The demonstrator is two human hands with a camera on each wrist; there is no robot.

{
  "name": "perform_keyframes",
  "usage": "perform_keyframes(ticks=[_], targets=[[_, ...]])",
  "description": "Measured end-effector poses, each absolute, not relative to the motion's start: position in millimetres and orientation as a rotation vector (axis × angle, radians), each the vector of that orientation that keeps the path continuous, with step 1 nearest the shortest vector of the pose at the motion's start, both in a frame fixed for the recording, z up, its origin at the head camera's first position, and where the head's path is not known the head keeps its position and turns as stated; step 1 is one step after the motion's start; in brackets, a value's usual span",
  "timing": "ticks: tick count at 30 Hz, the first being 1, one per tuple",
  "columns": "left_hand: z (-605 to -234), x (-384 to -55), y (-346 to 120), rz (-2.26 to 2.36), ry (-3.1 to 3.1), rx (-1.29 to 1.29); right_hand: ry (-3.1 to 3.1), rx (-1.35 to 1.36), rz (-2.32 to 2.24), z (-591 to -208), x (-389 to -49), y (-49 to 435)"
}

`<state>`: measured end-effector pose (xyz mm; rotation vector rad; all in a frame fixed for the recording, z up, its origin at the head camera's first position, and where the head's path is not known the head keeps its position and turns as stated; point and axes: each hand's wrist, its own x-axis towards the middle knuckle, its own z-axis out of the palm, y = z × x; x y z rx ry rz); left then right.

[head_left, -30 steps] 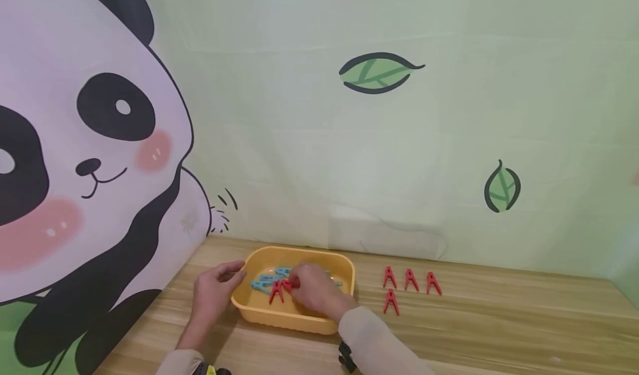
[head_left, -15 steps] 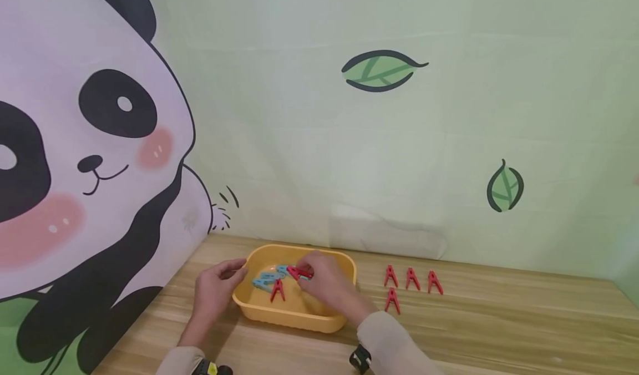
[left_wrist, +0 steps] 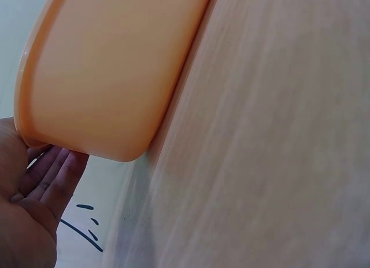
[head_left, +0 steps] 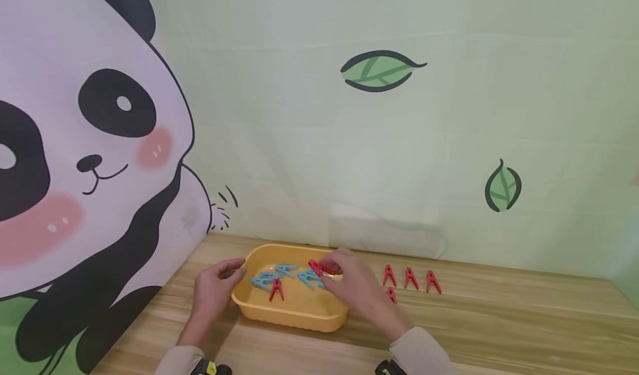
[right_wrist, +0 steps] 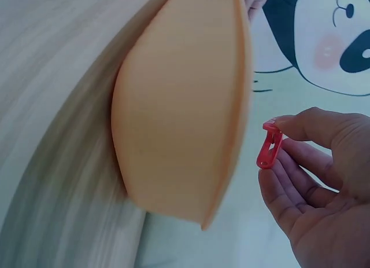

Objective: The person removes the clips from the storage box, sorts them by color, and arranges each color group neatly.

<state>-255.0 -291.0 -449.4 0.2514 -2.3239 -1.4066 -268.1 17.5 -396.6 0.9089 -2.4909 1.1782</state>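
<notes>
My right hand [head_left: 356, 283] pinches a red clothespin [head_left: 319, 267] between thumb and fingers, above the right end of a yellow plastic basin [head_left: 289, 319]. In the right wrist view that clothespin [right_wrist: 270, 146] is raised beside the rim, held at the fingertips. Inside the basin lie several light-blue clothespins [head_left: 269, 279] and one red clothespin [head_left: 277, 290]. My left hand [head_left: 214, 289] is at the basin's left end. The left wrist view shows its fingers [left_wrist: 63, 181] fairly straight, touching the basin's outer wall [left_wrist: 110, 77].
Several red clothespins [head_left: 411, 278] stand out on the wooden table [head_left: 499, 319] right of the basin, most in a row, one nearer and partly hidden by my right hand. A cloth backdrop [head_left: 279, 142] with a panda and leaves rises behind the table.
My right hand has picked a red clothespin from among the blue ones and carried it right, towards the basin's right rim. More blue clothespins show now. The left hand stays put.
</notes>
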Motion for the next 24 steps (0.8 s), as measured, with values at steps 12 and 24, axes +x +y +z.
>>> perform_keyframes(ticks=[12, 24], targets=[[-449, -256, -291, -1.389, -2.343, 0.265, -2.483, 0.718, 1.207, -393, -254, 59], [-448, -255, -290, -1.394, -2.339, 0.266, -2.544, 0.601, 1.224, -411, -260, 103]])
